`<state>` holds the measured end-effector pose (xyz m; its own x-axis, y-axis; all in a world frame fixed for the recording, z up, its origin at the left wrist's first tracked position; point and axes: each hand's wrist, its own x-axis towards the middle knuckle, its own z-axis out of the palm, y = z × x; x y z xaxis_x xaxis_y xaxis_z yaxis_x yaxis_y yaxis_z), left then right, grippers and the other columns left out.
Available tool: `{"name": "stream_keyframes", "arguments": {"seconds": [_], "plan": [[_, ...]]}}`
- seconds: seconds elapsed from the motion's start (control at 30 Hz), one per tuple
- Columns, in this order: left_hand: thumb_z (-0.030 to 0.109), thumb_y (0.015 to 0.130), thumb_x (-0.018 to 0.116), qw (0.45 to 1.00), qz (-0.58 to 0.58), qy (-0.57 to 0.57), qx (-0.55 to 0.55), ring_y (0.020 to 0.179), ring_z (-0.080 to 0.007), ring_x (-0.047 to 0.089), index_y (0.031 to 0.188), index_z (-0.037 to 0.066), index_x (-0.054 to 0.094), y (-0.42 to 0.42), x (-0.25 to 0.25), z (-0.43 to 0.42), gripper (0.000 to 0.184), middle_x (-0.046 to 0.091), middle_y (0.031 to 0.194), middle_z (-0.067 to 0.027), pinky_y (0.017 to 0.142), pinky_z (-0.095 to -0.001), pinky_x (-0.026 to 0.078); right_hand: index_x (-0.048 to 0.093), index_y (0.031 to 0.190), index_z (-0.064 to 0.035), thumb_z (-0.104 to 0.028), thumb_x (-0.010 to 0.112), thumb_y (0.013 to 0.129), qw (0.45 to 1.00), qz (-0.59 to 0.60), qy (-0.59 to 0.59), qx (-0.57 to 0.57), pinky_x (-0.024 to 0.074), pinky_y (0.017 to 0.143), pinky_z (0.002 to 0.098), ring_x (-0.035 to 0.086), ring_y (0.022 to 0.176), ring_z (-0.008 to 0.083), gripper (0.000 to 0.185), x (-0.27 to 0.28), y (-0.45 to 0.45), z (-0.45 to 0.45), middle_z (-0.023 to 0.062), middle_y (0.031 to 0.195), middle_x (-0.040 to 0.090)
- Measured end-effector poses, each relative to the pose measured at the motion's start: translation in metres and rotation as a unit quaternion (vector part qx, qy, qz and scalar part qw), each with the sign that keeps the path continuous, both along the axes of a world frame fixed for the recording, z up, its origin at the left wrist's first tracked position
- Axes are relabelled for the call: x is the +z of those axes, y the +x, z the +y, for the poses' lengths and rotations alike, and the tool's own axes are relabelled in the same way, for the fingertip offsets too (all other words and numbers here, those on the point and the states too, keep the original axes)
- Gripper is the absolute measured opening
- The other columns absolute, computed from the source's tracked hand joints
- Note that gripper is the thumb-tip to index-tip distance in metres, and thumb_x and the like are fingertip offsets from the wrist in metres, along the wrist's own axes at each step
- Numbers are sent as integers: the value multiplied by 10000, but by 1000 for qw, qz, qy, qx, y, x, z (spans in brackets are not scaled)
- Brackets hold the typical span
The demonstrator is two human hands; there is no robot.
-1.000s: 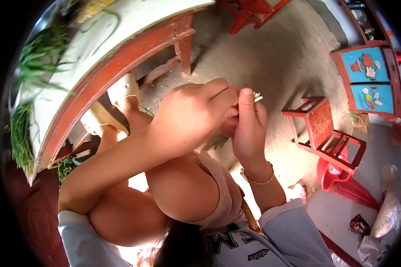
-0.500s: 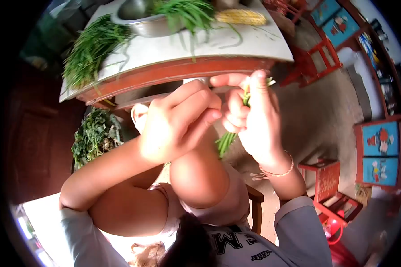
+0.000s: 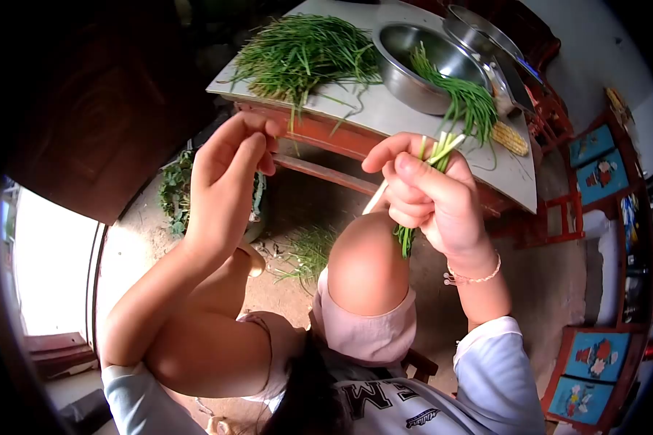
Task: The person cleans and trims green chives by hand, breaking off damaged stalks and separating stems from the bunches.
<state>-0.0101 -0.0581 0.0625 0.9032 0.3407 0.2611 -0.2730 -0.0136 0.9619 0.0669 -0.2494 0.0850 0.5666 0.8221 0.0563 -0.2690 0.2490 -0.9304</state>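
My right hand (image 3: pixel 439 192) is closed around a small bunch of chives (image 3: pixel 444 150). Pale cut-looking ends stick up above its thumb, and green leaves hang below the fist over my knee. Off to the left, my left hand (image 3: pixel 232 170) is raised with fingers curled and the thumb near their tips; anything pinched there is too hidden to make out. Beyond both hands, a large heap of chives (image 3: pixel 308 54) lies on the white-topped table (image 3: pixel 413 123). More chives (image 3: pixel 468 101) drape over the rim of a steel basin (image 3: pixel 395 76).
At the table's right end are a corn cob (image 3: pixel 510 138), a cleaver (image 3: pixel 514 83) and a metal pan (image 3: pixel 479 29). Loose greens (image 3: pixel 308 250) lie on the floor, near a container of leafy scraps (image 3: pixel 175 192). A red chair (image 3: pixel 562 221) stands to the right.
My left hand has moved left, away from my right hand, which still grips the chives. The view has turned left, bringing more of the heap and basin into sight.
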Motion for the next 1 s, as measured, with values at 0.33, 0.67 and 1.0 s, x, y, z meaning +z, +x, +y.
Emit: {"name": "stream_keyframes", "arguments": {"seconds": [0.33, 0.67, 1.0], "plan": [[29, 841, 383, 994, 37, 29, -96, 703, -52, 428, 881, 4, 500, -1, -4, 25, 126, 494, 792, 0, 633, -183, 367, 492, 884, 28, -94, 372, 842, 987, -58, 14, -150, 182, 308, 160, 225, 354, 9, 176, 49, 57, -9, -75, 497, 296], [-36, 749, 329, 985, 161, -48, -38, 563, -61, 439, 756, 11, 530, 46, -70, 63, 206, 485, 649, -2, 522, -183, 362, 394, 706, -47, -56, 480, 806, 935, -38, -284, -209, 168, 317, 134, 250, 394, 1, 133, 89, 278, -3, -31, 567, 342], [-28, 767, 338, 948, 289, -124, 45, 550, -59, 421, 756, 21, 540, 36, -97, 64, 208, 482, 635, 0, 517, -177, 350, 421, 619, 8, 12, 412, 728, 794, -114, -583, -126, 427, 438, 313, 457, 441, 181, 109, -38, 398, 34, 77, 523, 422]]}}
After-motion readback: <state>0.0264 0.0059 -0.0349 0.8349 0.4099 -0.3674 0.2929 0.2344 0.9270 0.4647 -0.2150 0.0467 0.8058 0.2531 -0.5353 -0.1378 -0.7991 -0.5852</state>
